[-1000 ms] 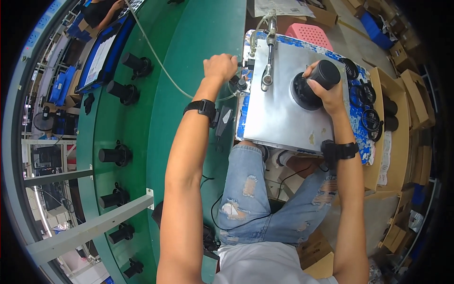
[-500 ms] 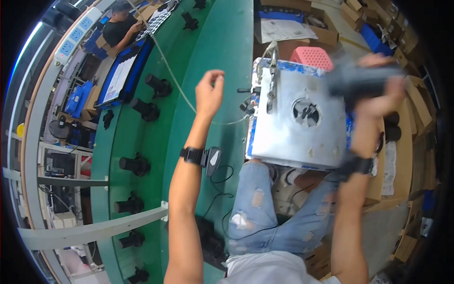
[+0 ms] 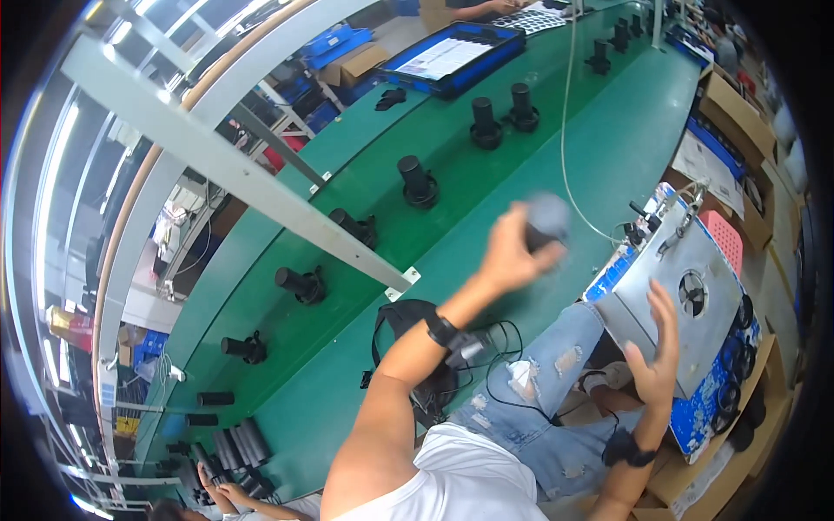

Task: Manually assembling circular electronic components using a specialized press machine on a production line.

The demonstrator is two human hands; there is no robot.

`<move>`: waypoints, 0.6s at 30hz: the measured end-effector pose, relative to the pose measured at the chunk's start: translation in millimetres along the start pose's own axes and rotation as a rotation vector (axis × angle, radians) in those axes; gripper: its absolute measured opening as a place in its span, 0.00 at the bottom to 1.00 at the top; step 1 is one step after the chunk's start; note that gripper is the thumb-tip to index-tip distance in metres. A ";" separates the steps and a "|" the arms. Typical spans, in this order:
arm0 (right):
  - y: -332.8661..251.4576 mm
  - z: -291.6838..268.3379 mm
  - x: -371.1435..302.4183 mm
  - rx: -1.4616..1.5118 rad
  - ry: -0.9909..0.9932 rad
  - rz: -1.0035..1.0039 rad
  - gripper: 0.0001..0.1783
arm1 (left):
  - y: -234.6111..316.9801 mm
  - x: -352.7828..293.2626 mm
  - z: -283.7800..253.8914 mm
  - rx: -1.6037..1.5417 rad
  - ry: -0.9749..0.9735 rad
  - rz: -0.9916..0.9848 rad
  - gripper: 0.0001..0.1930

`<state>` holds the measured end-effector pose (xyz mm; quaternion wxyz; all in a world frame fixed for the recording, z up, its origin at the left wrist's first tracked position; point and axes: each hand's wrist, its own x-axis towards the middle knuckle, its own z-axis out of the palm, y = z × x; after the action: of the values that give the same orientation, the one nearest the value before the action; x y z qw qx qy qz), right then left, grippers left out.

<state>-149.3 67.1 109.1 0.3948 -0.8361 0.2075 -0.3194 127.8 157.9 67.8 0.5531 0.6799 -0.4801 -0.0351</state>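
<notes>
Forward, left grip (image 3: pixel 511 252) around dark cylinder (image 3: pixel 547 222)

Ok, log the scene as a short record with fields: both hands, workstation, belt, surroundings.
left hand: gripping a dark cylindrical part, motion-blurred, above the green tabletop
right hand: open, holding nothing; in front of the metal box, contact unclear
metal box: flat top, round opening showing dark pieces inside
green belt: black parts in a spaced row
beyond belt: blue tray with papers
lower left: co-worker's hands near dark tubes
</notes>
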 end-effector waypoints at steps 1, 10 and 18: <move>12.5 -9.9 -21.4 0.068 -0.009 0.107 0.35 | -20.1 8.1 -17.7 -0.128 0.079 -0.265 0.32; 92.3 -67.7 -211.7 0.191 0.369 0.672 0.18 | -191.0 1.5 -132.2 0.519 0.692 -0.768 0.37; 82.2 -77.9 -264.7 0.158 0.556 0.750 0.15 | -181.1 13.3 -129.8 1.084 0.459 -0.264 0.36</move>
<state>-399.4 135.1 -16.2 0.4749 -0.5535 0.5681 -0.3812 321.3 228.7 -18.0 0.2084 0.9091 -0.2093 0.2937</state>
